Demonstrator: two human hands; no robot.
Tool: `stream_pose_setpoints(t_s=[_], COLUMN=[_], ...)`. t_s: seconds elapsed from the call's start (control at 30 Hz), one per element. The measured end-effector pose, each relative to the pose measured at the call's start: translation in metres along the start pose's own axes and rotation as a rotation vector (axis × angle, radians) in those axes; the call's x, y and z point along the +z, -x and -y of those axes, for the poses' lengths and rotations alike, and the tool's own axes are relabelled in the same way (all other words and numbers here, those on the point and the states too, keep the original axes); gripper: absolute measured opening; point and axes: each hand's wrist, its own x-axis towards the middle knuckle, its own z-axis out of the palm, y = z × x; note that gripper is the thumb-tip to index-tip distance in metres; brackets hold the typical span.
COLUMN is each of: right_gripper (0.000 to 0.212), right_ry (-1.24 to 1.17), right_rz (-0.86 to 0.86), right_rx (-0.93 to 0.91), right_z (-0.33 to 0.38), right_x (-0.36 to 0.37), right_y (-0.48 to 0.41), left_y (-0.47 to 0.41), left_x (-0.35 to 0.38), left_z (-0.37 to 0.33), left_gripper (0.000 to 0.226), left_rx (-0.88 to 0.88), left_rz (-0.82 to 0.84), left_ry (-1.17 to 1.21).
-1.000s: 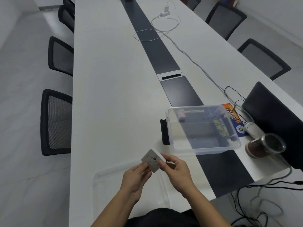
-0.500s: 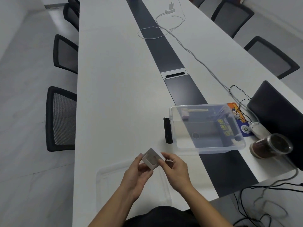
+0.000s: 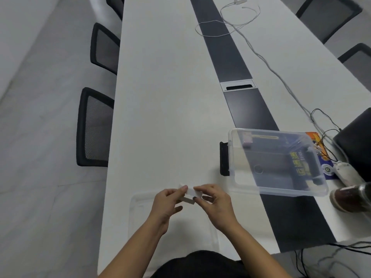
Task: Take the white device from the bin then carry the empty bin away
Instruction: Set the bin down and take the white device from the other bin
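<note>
The long white tabletop (image 3: 164, 101) ran away from the person, with a dark strip down its middle. The clear bin (image 3: 281, 163) sat on that strip, off to the right and a little farther out than the hands, so the right hand (image 3: 215, 203) was the nearer one to it. The bin's long side ran left to right, with a black handle on its left end. It looked almost empty, though a small pale thing showed at its far left corner, and what that was could not be told. A clear flat lid (image 3: 140, 217) lay on the tabletop under the hands. The small white device (image 3: 188, 194) was out of the bin and held up between both hands, close to the person. The left hand (image 3: 167, 203) pinched its left end and the right hand pinched its right end, so both grips were pressed on it. Its long side ran left to right. One second before, the device showed its flat gray face; now it had been turned so only its thin white edge showed. A good next move would be to set it down and reach right for the bin.
</note>
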Motion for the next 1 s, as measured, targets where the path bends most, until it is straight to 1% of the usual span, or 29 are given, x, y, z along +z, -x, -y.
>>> stream_pose_setpoints(t_s=[0.13,0.2,0.23,0.3,0.37,0.43,0.47,0.57,0.73,0.9,1.0], right_gripper=[0.037,0.036,0.042,0.061,0.078,0.089,0.093,0.101,0.101,0.1,0.1], right_ry=[0.007,0.075,0.132,0.311,0.605,0.869,0.935,0.979,0.983,0.981,0.981], right_rz=[0.089,0.123,0.147,0.242,0.374,0.499,0.541,0.576,0.59,0.597,0.603], right_rx=[0.002,-0.028,-0.037,-0.004,0.065,0.113,0.129,0.122,0.129,0.141,0.144], right_z=[-0.006,-0.008,-0.01,-0.016,-0.028,-0.041,-0.047,-0.058,-0.062,-0.065,-0.066], right_x=[0.016,0.025,0.029,0.034,0.037,0.038,0.038,0.036,0.038,0.039,0.039], right_y=[-0.017,-0.026,-0.03,-0.037,-0.043,-0.044,-0.043,-0.041,-0.042,-0.042,-0.043], left_y=[-0.017,-0.027,-0.032,-0.045,-0.062,-0.08,-0.088,-0.112,-0.145,-0.154,-0.154], left_x=[-0.014,-0.017,-0.019,-0.026,-0.037,-0.049,-0.054,-0.067,-0.077,-0.073,-0.074], left_z=[0.01,0.01,0.009,0.004,-0.003,-0.011,-0.014,-0.025,-0.033,-0.035,-0.029], left_gripper=[0.057,0.05,0.044,0.036,0.03,0.028,0.03,0.038,0.047,0.04,0.042], left_rx=[-0.048,-0.05,-0.046,-0.029,-0.009,0.002,0.003,-0.002,-0.005,0.041,0.039], left_rz=[-0.048,-0.073,-0.091,-0.138,-0.18,-0.205,-0.209,-0.202,-0.186,-0.193,-0.191], left_ry=[0.036,0.035,0.034,0.023,0.007,-0.01,-0.013,-0.028,-0.052,-0.084,-0.091])
